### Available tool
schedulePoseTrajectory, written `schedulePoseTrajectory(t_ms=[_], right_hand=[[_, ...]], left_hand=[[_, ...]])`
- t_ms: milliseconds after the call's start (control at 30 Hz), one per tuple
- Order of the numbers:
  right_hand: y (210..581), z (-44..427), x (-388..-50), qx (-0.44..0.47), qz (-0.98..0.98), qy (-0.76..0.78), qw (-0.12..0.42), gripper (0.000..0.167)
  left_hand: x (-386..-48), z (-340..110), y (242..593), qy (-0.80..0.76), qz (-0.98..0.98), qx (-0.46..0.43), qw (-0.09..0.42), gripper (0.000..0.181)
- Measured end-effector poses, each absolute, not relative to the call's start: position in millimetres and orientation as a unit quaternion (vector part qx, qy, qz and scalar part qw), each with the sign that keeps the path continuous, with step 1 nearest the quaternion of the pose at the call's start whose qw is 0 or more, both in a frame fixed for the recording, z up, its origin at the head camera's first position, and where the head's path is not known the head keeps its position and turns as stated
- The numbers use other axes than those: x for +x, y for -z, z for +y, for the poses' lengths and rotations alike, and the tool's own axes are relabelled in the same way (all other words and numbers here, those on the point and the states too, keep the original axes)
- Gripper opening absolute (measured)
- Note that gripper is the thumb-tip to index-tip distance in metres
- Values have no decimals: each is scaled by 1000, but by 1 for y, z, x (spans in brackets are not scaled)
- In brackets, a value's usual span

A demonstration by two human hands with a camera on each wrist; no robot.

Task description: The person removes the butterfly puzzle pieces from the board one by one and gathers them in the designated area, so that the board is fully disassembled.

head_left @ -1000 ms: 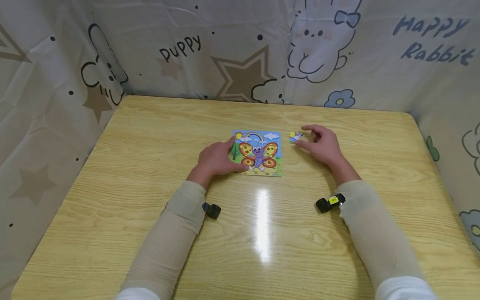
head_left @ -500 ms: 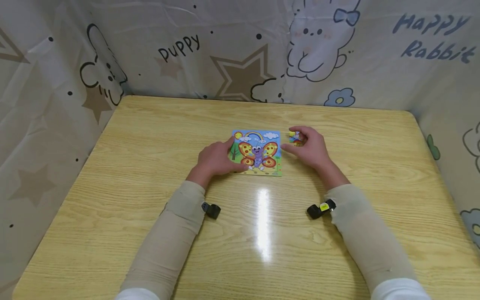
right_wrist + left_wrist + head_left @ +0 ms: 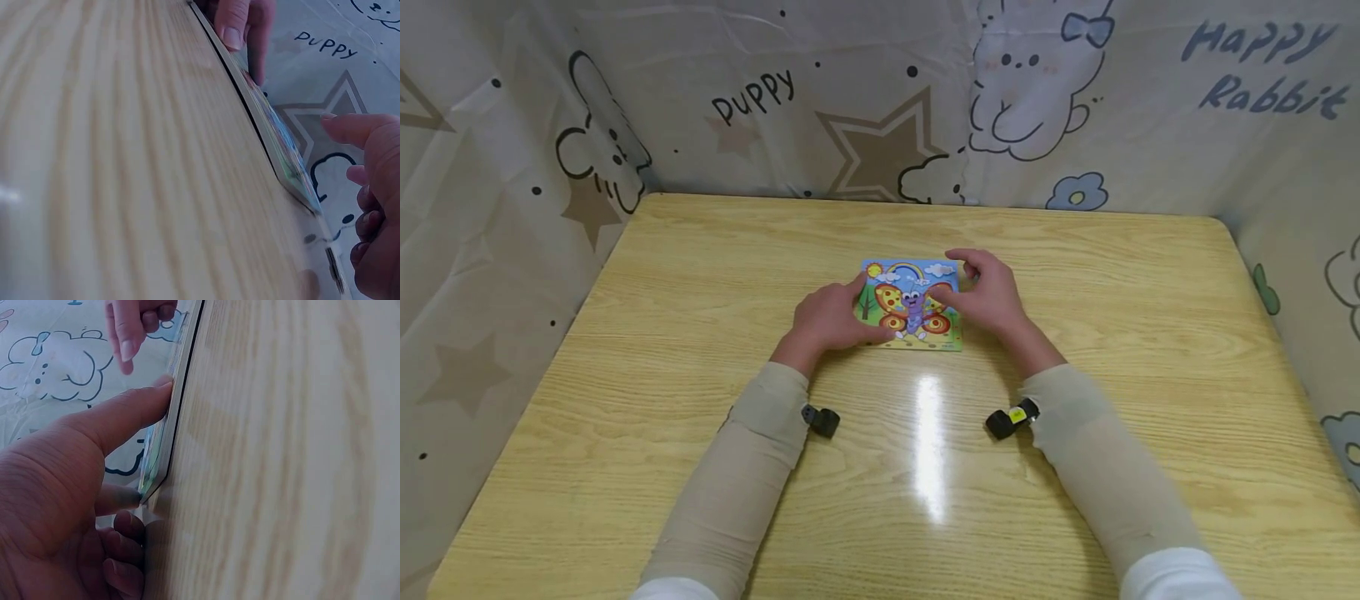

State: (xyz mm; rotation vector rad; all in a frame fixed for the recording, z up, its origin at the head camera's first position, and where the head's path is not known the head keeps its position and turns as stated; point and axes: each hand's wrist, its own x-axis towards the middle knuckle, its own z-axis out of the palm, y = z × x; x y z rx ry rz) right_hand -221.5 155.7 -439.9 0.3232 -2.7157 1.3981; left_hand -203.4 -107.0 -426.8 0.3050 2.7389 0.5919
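A square jigsaw puzzle (image 3: 912,311) with a butterfly, rainbow and sun lies on the table, seen edge-on in both wrist views. My left hand (image 3: 826,317) holds its left side, the thumb over the near part and the index finger at the left edge. Above the puzzle's right part, my right hand (image 3: 990,293) hovers with thumb and index finger apart and nothing visible between them. In the right wrist view its thumb (image 3: 350,128) stands clear of the puzzle, the other fingers curled. A small flat object (image 3: 335,270), perhaps a loose piece, lies beyond the puzzle's corner.
The wooden table (image 3: 715,250) reaches back to a patterned cloth (image 3: 857,125) with rabbits and stars, which also hangs at both sides. A bright reflection runs down the table in front of the puzzle. Each wrist wears a small black camera (image 3: 1011,418).
My right hand has moved left from the small colourful pieces beside the puzzle to above its right part. It now hides those pieces in the head view. My left hand stays put.
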Motion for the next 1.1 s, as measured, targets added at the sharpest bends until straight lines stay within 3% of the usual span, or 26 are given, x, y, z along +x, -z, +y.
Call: schedulePoseTrajectory(t_ms=[567, 1100], right_hand=[[440, 114, -225, 140, -882, -448, 22, 64], [440, 114, -232, 103, -909, -403, -27, 65]], left_hand=[[-204, -108, 428, -197, 960, 114, 162, 113], [-204, -108, 428, -204, 960, 112, 154, 113]])
